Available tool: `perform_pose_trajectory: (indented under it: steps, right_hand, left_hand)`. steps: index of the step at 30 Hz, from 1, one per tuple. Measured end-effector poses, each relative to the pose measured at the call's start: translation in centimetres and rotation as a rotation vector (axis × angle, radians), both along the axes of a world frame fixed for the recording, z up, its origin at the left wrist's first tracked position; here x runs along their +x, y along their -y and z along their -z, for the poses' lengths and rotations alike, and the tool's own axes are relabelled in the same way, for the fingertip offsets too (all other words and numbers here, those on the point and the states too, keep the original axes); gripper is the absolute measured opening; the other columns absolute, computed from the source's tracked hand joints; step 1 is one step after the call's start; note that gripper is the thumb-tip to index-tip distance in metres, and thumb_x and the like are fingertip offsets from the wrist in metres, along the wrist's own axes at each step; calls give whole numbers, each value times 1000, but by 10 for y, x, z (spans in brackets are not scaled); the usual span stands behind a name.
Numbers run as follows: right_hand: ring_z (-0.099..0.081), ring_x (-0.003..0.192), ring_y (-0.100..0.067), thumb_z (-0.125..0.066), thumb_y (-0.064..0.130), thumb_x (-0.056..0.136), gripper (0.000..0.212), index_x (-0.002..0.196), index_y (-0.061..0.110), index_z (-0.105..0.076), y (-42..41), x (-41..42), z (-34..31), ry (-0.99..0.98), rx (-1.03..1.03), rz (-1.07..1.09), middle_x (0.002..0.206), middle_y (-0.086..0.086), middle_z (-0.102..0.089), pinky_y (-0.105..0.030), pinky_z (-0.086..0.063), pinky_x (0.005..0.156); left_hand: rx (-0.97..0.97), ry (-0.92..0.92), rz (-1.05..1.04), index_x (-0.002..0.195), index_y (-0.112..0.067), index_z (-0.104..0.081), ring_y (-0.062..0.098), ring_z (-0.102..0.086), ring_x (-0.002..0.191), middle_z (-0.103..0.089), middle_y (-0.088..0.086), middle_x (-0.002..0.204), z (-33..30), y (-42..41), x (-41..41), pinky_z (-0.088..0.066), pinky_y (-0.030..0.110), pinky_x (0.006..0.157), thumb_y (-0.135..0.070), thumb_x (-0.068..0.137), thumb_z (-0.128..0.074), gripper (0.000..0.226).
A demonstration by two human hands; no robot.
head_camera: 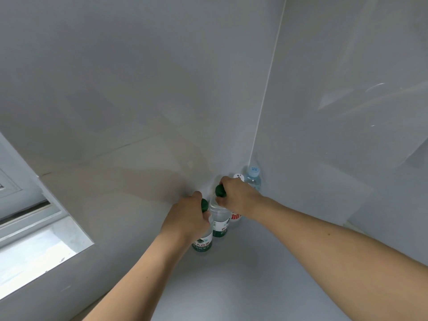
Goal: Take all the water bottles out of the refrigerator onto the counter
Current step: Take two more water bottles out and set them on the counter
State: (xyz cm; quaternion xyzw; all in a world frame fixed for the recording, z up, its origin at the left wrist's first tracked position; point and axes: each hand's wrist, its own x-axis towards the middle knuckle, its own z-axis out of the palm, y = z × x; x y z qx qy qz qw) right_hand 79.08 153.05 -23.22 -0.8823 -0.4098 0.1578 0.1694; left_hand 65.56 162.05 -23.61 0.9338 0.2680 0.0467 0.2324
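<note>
Two bare arms reach over the gray tabletop point(231, 286) to its far corner by the wall; four water bottles stand there close together, so much looks done; no fridge shows, so I cannot tell what is left; left hand point(187, 218) fingers are wrapped tight on a green-cap bottle point(203, 242); right hand point(238, 195) fingers are closed on the next green-cap bottle point(220, 223); a red-label bottle point(236, 216) and a blue-cap bottle point(253, 177) stand behind.

Glossy pale grey wall panels point(139, 77) meeting at a corner seam, smooth grey countertop point(243, 274), white-framed window point(44, 249) lower left, daylight
</note>
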Motion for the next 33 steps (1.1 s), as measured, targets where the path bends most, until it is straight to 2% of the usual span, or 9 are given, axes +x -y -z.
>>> perform_pose_trajectory:
  steps: [11, 17, 18, 20, 22, 25, 27, 30, 33]
  right_hand:
    - [-58, 81, -29, -54, 22, 93, 19, 103, 7, -48, 2, -2, 8, -4, 48, 14, 89, -12, -58, -35, -45, 67]
    - [-52, 80, -24, -55, 20, 94, 22, 111, 9, -47, 7, -4, 11, -38, 84, 38, 89, -7, -54, -32, -42, 67]
    - [-54, 86, -25, -55, 20, 94, 26, 117, 10, -47, 10, -4, 10, -54, 85, 24, 95, -8, -56, -34, -45, 73]
    - [-55, 108, -25, -57, 22, 94, 47, 137, 15, -39, 20, -6, 9, -114, 123, 16, 122, -7, -56, -35, -46, 92]
    - [-49, 125, -22, -60, 26, 93, 66, 149, 20, -25, 34, -11, 2, -213, 209, 69, 144, -1, -43, -35, -43, 101]
    - [-50, 124, -16, -62, 31, 92, 67, 149, 25, -26, 61, -20, -8, -225, 277, 134, 147, 6, -41, -28, -47, 92]
    - [-48, 126, -16, -61, 30, 92, 63, 147, 24, -31, 80, -23, -13, -182, 243, 166, 146, 3, -43, -28, -42, 99]
    - [-38, 135, -18, -60, 28, 92, 65, 148, 18, -28, 111, -26, -20, -146, 148, 211, 151, -3, -36, -22, -31, 102]
    - [-32, 139, -19, -59, 30, 93, 70, 150, 15, -22, 145, -27, -28, -108, 63, 264, 155, -4, -27, -23, -27, 108]
  left_hand:
    - [-67, 50, -56, 93, -16, -42, 25, -52, 81, -53, 1, 88, 8, -1, 5, -38, 30, 65, -25, 91, -52, 14]
    - [-100, 46, -97, 92, -15, -41, 26, -52, 81, -52, 2, 89, 7, 0, 5, -37, 29, 66, -28, 91, -53, 18]
    - [-111, 35, -109, 91, -15, -41, 26, -52, 81, -51, 2, 89, 6, 0, 4, -37, 29, 65, -28, 91, -54, 18]
    - [-126, 15, -120, 87, -14, -43, 24, -52, 78, -53, 3, 89, 4, -2, 4, -36, 29, 61, -29, 89, -56, 20]
    - [-105, -15, -108, 88, -14, -44, 23, -52, 78, -57, 5, 93, 0, -1, 1, -36, 28, 59, -31, 87, -59, 23]
    - [-3, -49, -70, 113, -14, -45, 26, -55, 96, -57, 5, 112, -12, 9, 0, -43, 30, 72, -35, 89, -59, 35]
    - [112, -31, -20, 129, -14, -40, 27, -51, 111, -50, 4, 128, -18, 21, 5, -44, 33, 82, -37, 92, -56, 47]
    - [292, 69, 114, 136, -15, -36, 25, -44, 122, -39, 2, 141, -26, 45, 15, -42, 32, 90, -37, 93, -52, 50]
    - [310, 100, 244, 146, -15, -28, 24, -33, 134, -29, 0, 152, -32, 70, 28, -35, 33, 103, -37, 94, -50, 60]
